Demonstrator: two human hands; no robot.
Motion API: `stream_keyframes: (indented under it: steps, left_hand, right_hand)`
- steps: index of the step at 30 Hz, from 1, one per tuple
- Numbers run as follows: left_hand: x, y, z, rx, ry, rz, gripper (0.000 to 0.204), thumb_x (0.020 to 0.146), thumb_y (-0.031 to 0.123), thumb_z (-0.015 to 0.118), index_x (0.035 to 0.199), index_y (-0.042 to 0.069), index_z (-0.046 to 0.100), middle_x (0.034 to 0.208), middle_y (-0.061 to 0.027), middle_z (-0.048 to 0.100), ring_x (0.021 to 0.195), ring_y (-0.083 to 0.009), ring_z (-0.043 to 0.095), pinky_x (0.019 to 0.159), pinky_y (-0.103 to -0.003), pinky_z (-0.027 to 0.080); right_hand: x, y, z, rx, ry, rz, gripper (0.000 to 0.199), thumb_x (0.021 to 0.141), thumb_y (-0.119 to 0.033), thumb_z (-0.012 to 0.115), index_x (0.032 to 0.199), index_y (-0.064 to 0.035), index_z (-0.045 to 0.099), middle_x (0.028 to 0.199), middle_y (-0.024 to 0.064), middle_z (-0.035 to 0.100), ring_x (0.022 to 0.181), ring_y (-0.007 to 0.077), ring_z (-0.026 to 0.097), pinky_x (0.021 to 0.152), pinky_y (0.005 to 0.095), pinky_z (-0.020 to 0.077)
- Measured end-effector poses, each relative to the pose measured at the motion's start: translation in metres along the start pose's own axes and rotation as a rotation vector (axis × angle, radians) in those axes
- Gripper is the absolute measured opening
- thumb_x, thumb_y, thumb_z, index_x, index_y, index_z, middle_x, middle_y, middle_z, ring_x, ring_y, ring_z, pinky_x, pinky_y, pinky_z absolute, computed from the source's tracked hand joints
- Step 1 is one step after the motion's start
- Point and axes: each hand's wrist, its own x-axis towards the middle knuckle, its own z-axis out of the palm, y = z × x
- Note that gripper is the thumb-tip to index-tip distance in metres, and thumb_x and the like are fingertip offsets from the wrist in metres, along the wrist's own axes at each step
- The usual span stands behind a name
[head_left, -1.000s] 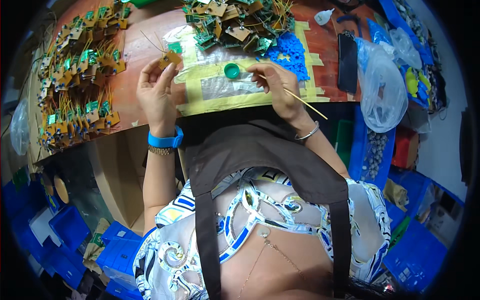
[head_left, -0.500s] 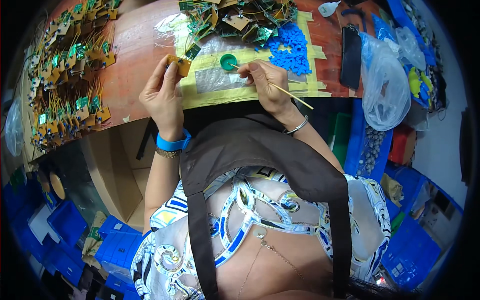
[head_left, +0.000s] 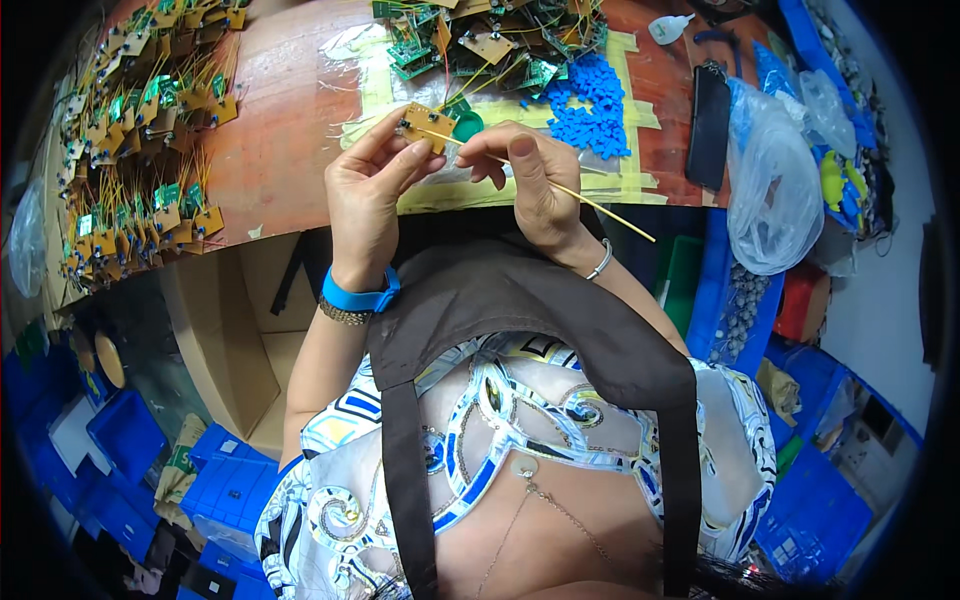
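Note:
Between the thumb and fingers of my left hand [head_left: 372,185] is a small tan circuit board [head_left: 428,122] with dark parts on it. My right hand [head_left: 540,185] pinches a thin wooden stick [head_left: 605,210], whose far tip reaches onto the face of the board. Just behind the board stands a small green cup [head_left: 467,125], partly hidden by the board and my fingers. A green circuit board [head_left: 457,106] on wires lies beside the cup.
Blue small pieces [head_left: 590,110] lie right of the cup, below a heap of wired boards [head_left: 490,45]. Rows of wired boards [head_left: 150,130] cover the left side. A black phone-like slab [head_left: 707,125], a white dropper bottle [head_left: 670,28] and a clear plastic bag [head_left: 770,200] are at right.
My left hand has moved right with the tan board, up to the cup. The stick's tip has left the green cup and is now at the board.

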Motion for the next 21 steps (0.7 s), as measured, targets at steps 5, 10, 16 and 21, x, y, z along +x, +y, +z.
stream_keyframes:
  steps: [5,10,16,21]
  left_hand:
    - [-0.004,0.003,0.004,-0.072,0.022,-0.053,0.043,0.087,-0.001,0.065,0.128,-0.009,0.053,0.093,-0.0108,0.066,0.081,-0.0182,0.068,0.076,-0.027,0.057]
    - [-0.005,0.006,0.006,-0.080,-0.002,-0.044,0.043,0.087,-0.001,0.065,0.128,-0.008,0.053,0.093,-0.0114,0.066,0.081,-0.0180,0.068,0.076,-0.027,0.057]
    - [-0.005,0.006,0.007,-0.089,0.002,-0.020,0.041,0.087,-0.002,0.065,0.126,-0.007,0.055,0.091,-0.0102,0.066,0.080,-0.0167,0.068,0.076,-0.027,0.057]
    - [-0.005,0.006,0.010,-0.061,0.013,0.002,0.041,0.087,-0.002,0.065,0.126,-0.006,0.055,0.090,-0.0094,0.066,0.078,-0.0158,0.067,0.075,-0.027,0.057]
  right_hand:
    - [0.002,0.001,0.002,-0.003,0.004,0.004,0.057,0.103,-0.043,0.035,0.096,0.0039,0.066,0.088,0.0101,0.067,0.070,0.0118,0.058,0.060,0.0224,0.0427]
    - [0.003,-0.001,0.004,-0.005,0.005,0.018,0.052,0.103,-0.041,0.039,0.096,0.0033,0.066,0.088,0.0092,0.067,0.070,0.0118,0.058,0.060,0.0226,0.0431]
    - [0.005,-0.005,0.002,-0.191,-0.028,-0.116,0.027,0.097,-0.021,0.054,0.094,0.0027,0.066,0.086,0.0118,0.066,0.074,0.0195,0.063,0.065,0.0284,0.0494]
    - [0.006,-0.008,0.001,-0.312,-0.025,-0.205,0.012,0.090,-0.009,0.064,0.090,0.0028,0.066,0.084,0.0135,0.065,0.077,0.0269,0.065,0.067,0.0329,0.0516]
